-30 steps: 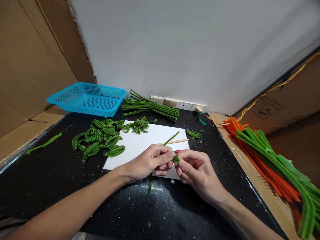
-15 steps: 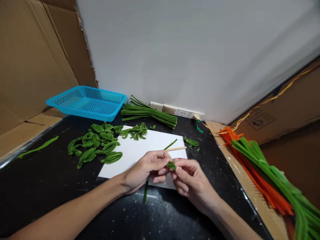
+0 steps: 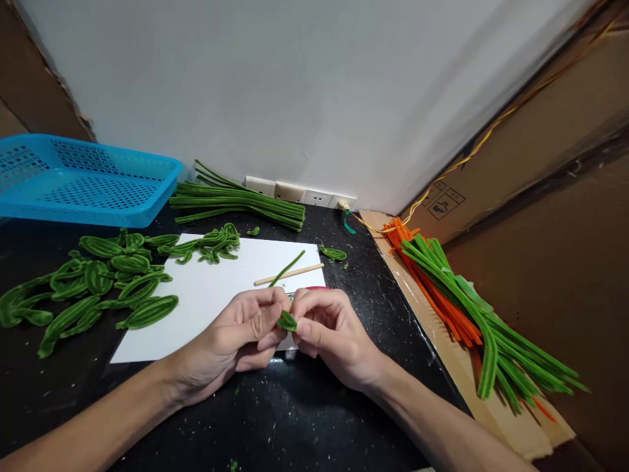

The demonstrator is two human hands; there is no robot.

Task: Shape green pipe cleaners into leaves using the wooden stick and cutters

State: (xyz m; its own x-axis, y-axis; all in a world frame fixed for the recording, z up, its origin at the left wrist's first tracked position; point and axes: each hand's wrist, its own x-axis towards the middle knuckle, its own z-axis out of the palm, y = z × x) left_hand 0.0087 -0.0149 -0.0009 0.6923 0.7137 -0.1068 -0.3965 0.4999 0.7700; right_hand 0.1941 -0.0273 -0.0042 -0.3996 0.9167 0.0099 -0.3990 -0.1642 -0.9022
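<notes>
Between my fingertips is a small green pipe-cleaner leaf (image 3: 287, 321). My left hand (image 3: 246, 331) pinches its left side, and my right hand (image 3: 334, 328) grips it from the right with thumb and index finger. Both hands are closed, above the near edge of a white sheet (image 3: 196, 305). Just beyond them a thin wooden stick (image 3: 289, 274) lies on the sheet, crossed by a loose green pipe cleaner (image 3: 287, 267). Something red (image 3: 318, 288) shows partly behind my right hand. Several finished-looking green leaves (image 3: 130, 264) lie piled to the left.
A blue perforated basket (image 3: 98, 187) stands at the back left. Next to it lies a bundle of dark green pipe cleaners (image 3: 240, 203) before wall sockets (image 3: 289, 191). Orange pipe cleaners (image 3: 437, 295) and bright green ones (image 3: 472, 308) rest on cardboard at the right. One leaf (image 3: 333, 253) lies beyond the sheet.
The view has swung to the right, so things sit further left in it. Both hands still hold the small leaf, which is turned differently. The wooden stick is now fully visible.
</notes>
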